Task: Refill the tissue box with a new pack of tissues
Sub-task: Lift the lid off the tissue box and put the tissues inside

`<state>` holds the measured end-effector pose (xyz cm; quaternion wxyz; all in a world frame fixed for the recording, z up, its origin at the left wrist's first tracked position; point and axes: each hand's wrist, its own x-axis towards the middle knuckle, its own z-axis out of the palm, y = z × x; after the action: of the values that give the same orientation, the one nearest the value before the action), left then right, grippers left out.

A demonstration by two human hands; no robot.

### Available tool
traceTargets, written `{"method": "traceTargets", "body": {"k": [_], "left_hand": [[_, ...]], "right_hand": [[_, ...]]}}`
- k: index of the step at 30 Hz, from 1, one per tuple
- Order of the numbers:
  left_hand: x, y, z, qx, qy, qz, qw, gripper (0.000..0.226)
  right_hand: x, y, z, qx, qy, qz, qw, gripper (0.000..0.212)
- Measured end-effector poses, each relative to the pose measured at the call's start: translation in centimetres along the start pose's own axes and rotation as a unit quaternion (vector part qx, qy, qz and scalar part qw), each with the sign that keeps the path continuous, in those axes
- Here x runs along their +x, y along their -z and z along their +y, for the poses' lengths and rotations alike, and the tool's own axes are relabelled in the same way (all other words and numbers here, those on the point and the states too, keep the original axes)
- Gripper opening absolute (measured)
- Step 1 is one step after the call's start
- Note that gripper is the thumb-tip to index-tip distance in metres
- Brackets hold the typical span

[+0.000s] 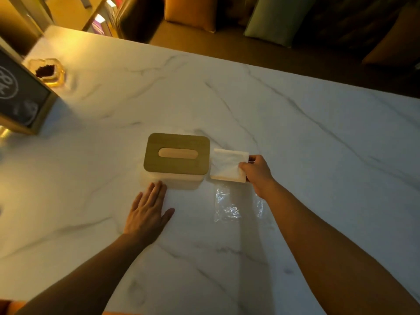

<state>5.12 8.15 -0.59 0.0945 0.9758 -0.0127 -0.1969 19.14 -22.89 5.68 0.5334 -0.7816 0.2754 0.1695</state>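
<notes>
A tissue box (176,159) with a wooden lid and an oval slot stands in the middle of the marble table (295,133); the lid is on. Right beside it lies a white stack of tissues (227,164). My right hand (256,172) grips the stack's right end between thumb and fingers. My left hand (147,212) lies flat on the table, fingers apart, its fingertips just short of the box's near left corner. A crumpled clear plastic wrapper (234,206) lies on the table below the tissues.
A framed dark sign (20,96) stands at the left edge. Behind it sits a glass ashtray (48,72) with dark contents. A sofa with cushions (272,21) runs beyond the table's far edge.
</notes>
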Motion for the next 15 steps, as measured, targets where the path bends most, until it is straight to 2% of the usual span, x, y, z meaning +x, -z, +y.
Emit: {"method": "traceTargets", "body": {"k": [6,13,15], "left_hand": [[0.1,-0.8,-1.3,0.006,0.019,0.005,1.0,0.096],[0.3,-1.7,-2.4,-0.002,-0.006,0.02,1.0,0.095],[0.4,-1.8,-3.1,0.001,-0.019,0.033,0.999,0.095]], "right_hand": [[1.4,-1.0,1.1,-0.118,0.03,0.03,0.992,0.026],[1.0,-1.2,1.1,-0.267,0.092,0.092,0.955,0.03],[0.1,-1.1,0.3,-0.291,0.146,0.105,0.939,0.035]]}}
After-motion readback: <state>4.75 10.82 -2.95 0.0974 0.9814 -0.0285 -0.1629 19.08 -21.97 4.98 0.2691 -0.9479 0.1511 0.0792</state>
